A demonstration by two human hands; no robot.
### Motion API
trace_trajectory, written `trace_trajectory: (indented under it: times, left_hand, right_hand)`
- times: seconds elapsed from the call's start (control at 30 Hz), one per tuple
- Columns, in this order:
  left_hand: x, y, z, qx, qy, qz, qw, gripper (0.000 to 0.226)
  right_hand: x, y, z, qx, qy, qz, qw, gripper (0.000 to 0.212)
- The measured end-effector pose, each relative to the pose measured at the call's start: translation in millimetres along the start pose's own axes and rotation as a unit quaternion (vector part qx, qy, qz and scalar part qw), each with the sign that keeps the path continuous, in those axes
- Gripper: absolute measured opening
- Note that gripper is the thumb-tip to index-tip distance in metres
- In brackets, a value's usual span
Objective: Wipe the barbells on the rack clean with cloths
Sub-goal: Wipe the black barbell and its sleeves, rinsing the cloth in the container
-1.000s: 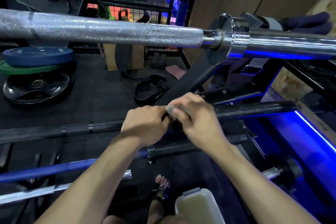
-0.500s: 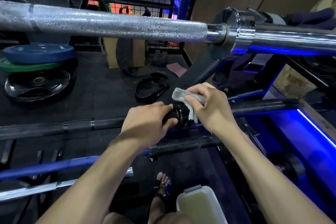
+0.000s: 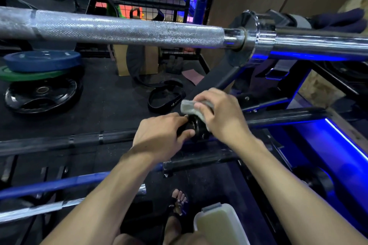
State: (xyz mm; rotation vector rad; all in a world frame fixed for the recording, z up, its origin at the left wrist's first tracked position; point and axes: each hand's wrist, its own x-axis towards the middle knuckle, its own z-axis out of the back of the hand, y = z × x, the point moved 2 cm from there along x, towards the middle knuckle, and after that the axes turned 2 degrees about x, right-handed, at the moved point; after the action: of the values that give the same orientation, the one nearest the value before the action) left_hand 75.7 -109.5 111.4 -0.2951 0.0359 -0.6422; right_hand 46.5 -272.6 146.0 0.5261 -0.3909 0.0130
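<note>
A black barbell (image 3: pixel 85 139) lies across the rack at mid height. My left hand (image 3: pixel 159 135) grips its shaft just left of the black collar (image 3: pixel 196 128). My right hand (image 3: pixel 221 116) holds a pale grey cloth (image 3: pixel 188 106) draped over the top and right side of that collar. The bar's sleeve (image 3: pixel 284 117) runs on to the right. A large silver knurled barbell (image 3: pixel 127 31) crosses the upper frame on the rack's top level, with its chrome sleeve (image 3: pixel 318 44) at the right.
Lower rack levels hold a blue bar (image 3: pixel 49 185) and a chrome bar (image 3: pixel 39 208). Weight plates (image 3: pixel 40 93) are stacked on the floor at left, a black belt (image 3: pixel 167 98) lies behind. A white container (image 3: pixel 221 225) stands by my sandalled foot (image 3: pixel 179 203). A blue light strip (image 3: pixel 346 139) runs along the right.
My right hand has lifted off the collar's front and brought the cloth over its top, then shifted slightly right. My left hand keeps its grip on the shaft.
</note>
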Motion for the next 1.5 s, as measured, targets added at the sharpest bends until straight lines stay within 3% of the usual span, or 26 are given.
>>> trace_trajectory:
  times: [0.1,0.27,0.53,0.7,0.9,1.03,1.2,1.33,1.5]
  left_hand:
    - [0.9,0.5,0.5,-0.001,0.001,0.000,1.000,0.042]
    - [-2.8,-2.8,-3.3,0.036,-0.027,-0.012,0.999,0.043]
    - [2.1,-2.3,-6.5,0.068,-0.005,-0.017,0.998,0.037]
    - [-0.3,-1.7,-7.1,0.043,-0.031,-0.026,0.998,0.039]
    - [-4.3,4.2,-5.2,0.043,-0.040,-0.053,0.997,0.050]
    - [-3.4,4.5,-3.9,0.034,-0.041,-0.043,0.998,0.047]
    - [-2.3,1.8,-3.5,0.013,-0.041,-0.023,0.999,0.052]
    - [-1.2,2.9,-1.3,0.003,-0.030,-0.012,0.999,0.052]
    - [-2.3,4.5,-3.4,0.005,-0.035,-0.006,0.999,0.051]
  right_hand:
    - [3.4,-8.6,2.1,0.016,-0.014,-0.007,1.000,0.007]
    - [-12.6,-19.9,18.7,0.097,0.055,-0.053,0.992,0.018]
    - [-18.1,-4.5,22.0,0.065,0.060,0.044,0.995,0.017]
    - [6.3,-8.6,6.2,0.027,0.019,0.017,0.999,0.015]
    - [2.2,-12.0,14.2,0.066,0.044,-0.025,0.997,0.014]
    - [-25.2,-1.5,25.8,0.088,0.052,-0.002,0.995,0.016]
    - [4.8,-0.9,8.5,0.035,0.028,-0.058,0.997,0.011]
    - [3.8,7.3,7.4,-0.006,0.068,-0.074,0.995,0.011]
    - [-1.9,4.9,15.0,0.015,0.060,-0.071,0.996,0.010]
